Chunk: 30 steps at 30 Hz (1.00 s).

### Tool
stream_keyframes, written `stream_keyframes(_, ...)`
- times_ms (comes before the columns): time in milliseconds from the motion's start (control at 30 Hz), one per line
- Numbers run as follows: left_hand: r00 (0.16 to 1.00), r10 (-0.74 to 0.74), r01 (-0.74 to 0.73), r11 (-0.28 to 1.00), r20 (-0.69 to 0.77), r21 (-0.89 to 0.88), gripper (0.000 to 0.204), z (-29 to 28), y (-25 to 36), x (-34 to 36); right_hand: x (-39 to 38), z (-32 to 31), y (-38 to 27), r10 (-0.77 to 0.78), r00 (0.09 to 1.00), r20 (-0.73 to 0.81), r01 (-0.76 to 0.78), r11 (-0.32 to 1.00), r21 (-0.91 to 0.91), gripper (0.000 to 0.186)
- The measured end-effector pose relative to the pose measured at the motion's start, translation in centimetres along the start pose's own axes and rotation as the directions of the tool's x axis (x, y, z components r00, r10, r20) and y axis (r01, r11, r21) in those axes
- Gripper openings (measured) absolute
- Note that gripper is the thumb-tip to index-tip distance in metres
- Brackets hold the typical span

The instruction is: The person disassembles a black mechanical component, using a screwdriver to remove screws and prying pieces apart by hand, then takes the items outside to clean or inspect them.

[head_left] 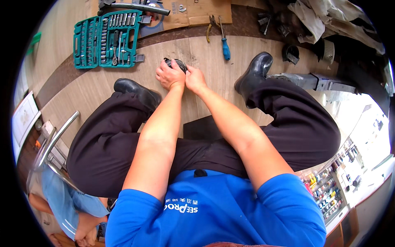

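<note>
Between my boots, low over the floor, both hands meet at a small black rounded part (177, 63); its exact kind does not show. My left hand (170, 75) is wrapped over it from the near left side, covering much of it. From the right, my right hand (195, 79) has its fingers pressed together at the part's right edge. Whether those fingers also pinch something small is hidden. Dark crumbs of dirt are scattered on the wooden floor (214, 82) just beyond the hands.
An opened green socket set case (98, 41) lies at far left. Beyond the hands are a blue-handled screwdriver (226, 48), pliers (209, 31) and a cardboard sheet (197, 14). A metal bar (312, 81) and a white fan wheel (328, 51) are at right; another person's legs (61, 197) show at lower left.
</note>
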<state>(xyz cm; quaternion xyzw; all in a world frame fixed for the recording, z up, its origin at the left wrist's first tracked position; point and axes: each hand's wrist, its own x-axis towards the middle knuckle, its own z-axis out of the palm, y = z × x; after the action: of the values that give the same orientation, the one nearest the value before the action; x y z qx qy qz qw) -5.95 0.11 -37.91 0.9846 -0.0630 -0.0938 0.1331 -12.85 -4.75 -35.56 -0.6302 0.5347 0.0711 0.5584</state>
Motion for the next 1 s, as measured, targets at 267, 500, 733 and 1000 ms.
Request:
stream_keyframes(267,1.0,0.005,-0.005,1.0,0.006,-0.001,0.047,-0.6,0.3,-0.4,3.0,-3.7,-0.3,-0.113,0.993,-0.037,0.106,0.981,-0.164,0.032)
stream_keyframes(500,0.998,0.066,-0.066,0.998,-0.012,-0.022,0.046,-0.4,0.1,-0.2,8.2,-5.3,-5.0,-0.217,0.931,-0.294,0.17,0.969,-0.177,0.028)
stream_keyframes(733,0.995,0.101,-0.101,0.995,-0.009,-0.021,0.044,-0.6,-0.1,-0.1,12.8,-7.3,-8.9,-0.32,0.885,-0.338,0.319,0.946,-0.062,0.037)
stream_keyframes(1000,0.996,0.089,-0.09,0.996,-0.006,-0.028,0.044,-0.6,0.0,-0.2,12.3,-9.7,-6.7,-0.355,0.827,-0.436,0.277,0.932,-0.233,0.047)
